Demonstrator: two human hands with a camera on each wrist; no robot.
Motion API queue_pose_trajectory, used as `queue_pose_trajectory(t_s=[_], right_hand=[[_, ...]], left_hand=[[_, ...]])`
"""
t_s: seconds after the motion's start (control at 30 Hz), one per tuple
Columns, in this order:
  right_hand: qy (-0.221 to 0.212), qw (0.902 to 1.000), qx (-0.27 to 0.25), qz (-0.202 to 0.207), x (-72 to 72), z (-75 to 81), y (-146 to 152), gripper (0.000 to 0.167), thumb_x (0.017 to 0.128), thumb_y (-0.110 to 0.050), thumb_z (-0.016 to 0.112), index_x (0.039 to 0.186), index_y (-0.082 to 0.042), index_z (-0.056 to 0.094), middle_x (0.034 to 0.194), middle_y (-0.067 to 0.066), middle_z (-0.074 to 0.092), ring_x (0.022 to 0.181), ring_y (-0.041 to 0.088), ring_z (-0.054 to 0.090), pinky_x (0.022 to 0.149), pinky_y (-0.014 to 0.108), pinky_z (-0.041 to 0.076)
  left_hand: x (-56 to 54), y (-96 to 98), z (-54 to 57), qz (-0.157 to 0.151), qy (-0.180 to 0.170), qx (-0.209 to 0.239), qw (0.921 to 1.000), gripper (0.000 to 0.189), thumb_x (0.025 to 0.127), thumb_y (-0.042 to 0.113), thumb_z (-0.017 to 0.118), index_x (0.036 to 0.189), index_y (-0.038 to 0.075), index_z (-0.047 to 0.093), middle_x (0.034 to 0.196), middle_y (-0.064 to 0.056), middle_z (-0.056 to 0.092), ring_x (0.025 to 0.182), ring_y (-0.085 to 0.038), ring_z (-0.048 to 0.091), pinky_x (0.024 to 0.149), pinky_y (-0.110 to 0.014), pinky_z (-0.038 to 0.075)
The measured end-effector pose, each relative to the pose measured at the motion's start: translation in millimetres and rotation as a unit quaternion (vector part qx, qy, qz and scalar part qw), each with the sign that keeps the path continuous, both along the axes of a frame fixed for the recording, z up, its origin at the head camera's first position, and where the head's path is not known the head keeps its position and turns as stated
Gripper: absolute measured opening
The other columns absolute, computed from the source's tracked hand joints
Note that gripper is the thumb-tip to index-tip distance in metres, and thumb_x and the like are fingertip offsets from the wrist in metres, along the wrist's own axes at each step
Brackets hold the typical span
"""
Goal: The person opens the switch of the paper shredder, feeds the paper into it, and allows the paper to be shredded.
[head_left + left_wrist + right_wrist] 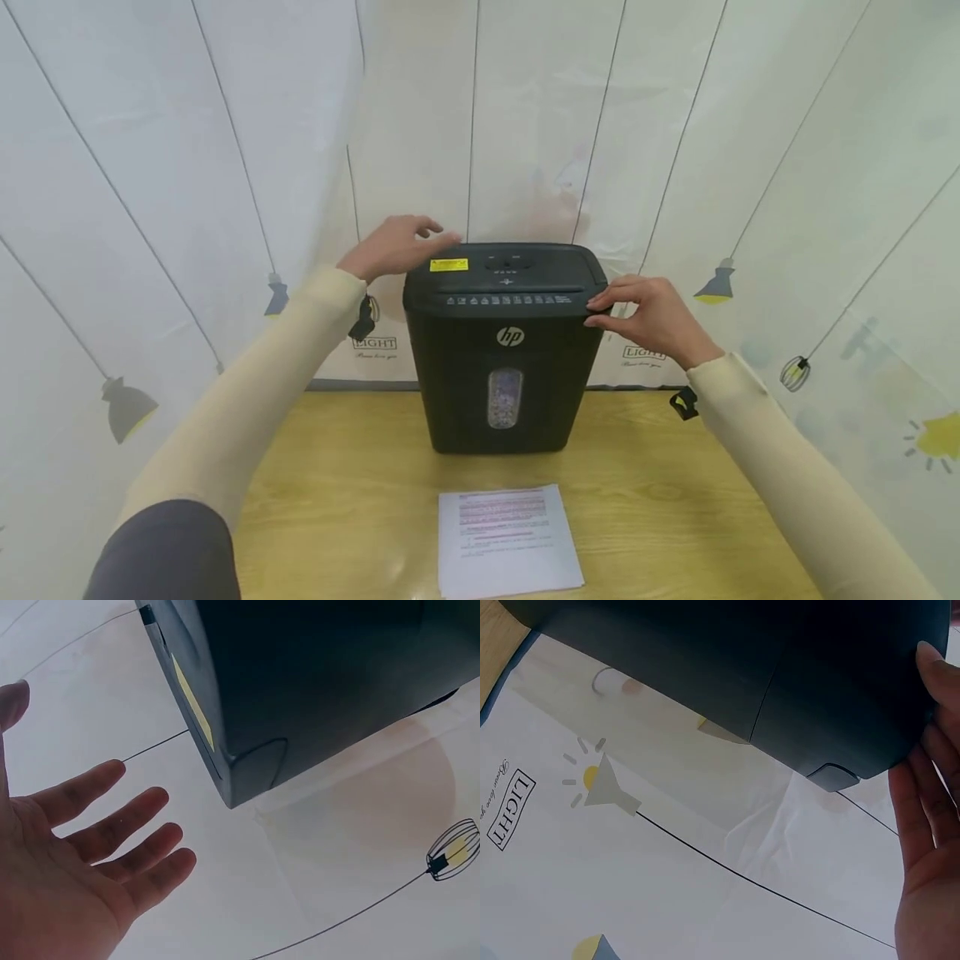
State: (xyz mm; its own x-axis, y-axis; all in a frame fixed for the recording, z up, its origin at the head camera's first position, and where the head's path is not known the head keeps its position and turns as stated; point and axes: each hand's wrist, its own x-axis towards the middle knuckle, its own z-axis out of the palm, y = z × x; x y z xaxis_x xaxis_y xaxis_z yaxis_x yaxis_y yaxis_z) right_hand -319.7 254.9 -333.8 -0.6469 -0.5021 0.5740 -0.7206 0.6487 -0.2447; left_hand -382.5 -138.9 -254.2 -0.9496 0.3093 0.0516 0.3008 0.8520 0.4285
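A black HP paper shredder (465, 358) stands upright on the table, with a yellow label (448, 265) on its top and a small window (505, 398) in its front. My left hand (401, 243) hovers at the shredder's back left corner. The left wrist view shows that hand (90, 862) with its fingers spread and apart from the casing. At the front right corner of the top, my right hand (648, 312) grips the edge between thumb and fingers. Up close in the right wrist view, the right thumb (939, 679) presses the shredder's dark side.
A stack of printed paper (510, 546) lies in front of the shredder on the wooden table (337, 475). Directly behind hangs a white sheet (420, 108) printed with lamps and cords.
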Motion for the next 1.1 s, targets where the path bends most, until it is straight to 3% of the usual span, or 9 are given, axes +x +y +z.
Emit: queue_pose_trajectory(t_s=[0.37, 0.63, 0.87, 1.1], right_hand=[[-0.008, 0.9999, -0.002, -0.006, 4.7, -2.2, -1.5, 0.017, 0.081, -0.012, 0.087, 0.097, -0.014, 0.081, 0.093, -0.002, 0.076, 0.087, 0.018, 0.07, 0.078, 0.043, 0.057], [-0.006, 1.0, 0.005, 0.0, 4.2, -0.4, -6.3, 0.016, 0.082, -0.013, 0.087, 0.097, -0.014, 0.081, 0.093, -0.002, 0.075, 0.086, 0.018, 0.07, 0.076, 0.041, 0.057], [-0.013, 0.9999, 0.004, 0.0, 7.9, 0.9, -8.5, 0.016, 0.082, -0.011, 0.086, 0.097, -0.013, 0.081, 0.093, -0.001, 0.075, 0.086, 0.018, 0.069, 0.075, 0.041, 0.057], [-0.023, 0.9997, 0.005, -0.007, 10.8, 0.4, -9.9, 0.016, 0.082, -0.012, 0.086, 0.097, -0.013, 0.08, 0.094, -0.001, 0.075, 0.088, 0.02, 0.07, 0.077, 0.042, 0.057]], left_hand=[[-24.9, 38.4, 8.3, -0.018, -0.022, -0.054, 0.9981, 0.086, 0.095, 0.072, 0.048, 0.151, 0.007, 0.049, 0.157, -0.014, 0.048, 0.144, -0.032, 0.047, 0.117, -0.05, 0.041], [-33.8, 59.7, 12.1, 0.007, -0.067, -0.041, 0.9969, 0.087, 0.092, 0.072, 0.054, 0.148, 0.005, 0.051, 0.152, -0.014, 0.053, 0.137, -0.032, 0.052, 0.113, -0.049, 0.046], [-40.7, 75.8, 11.2, -0.004, -0.072, -0.08, 0.9942, 0.085, 0.092, 0.071, 0.057, 0.14, 0.001, 0.056, 0.141, -0.016, 0.06, 0.126, -0.03, 0.059, 0.11, -0.046, 0.048], [-43.4, 86.9, 8.6, 0.008, -0.088, -0.096, 0.9915, 0.084, 0.091, 0.07, 0.06, 0.138, 0.001, 0.055, 0.134, -0.014, 0.061, 0.12, -0.028, 0.059, 0.11, -0.044, 0.048]])
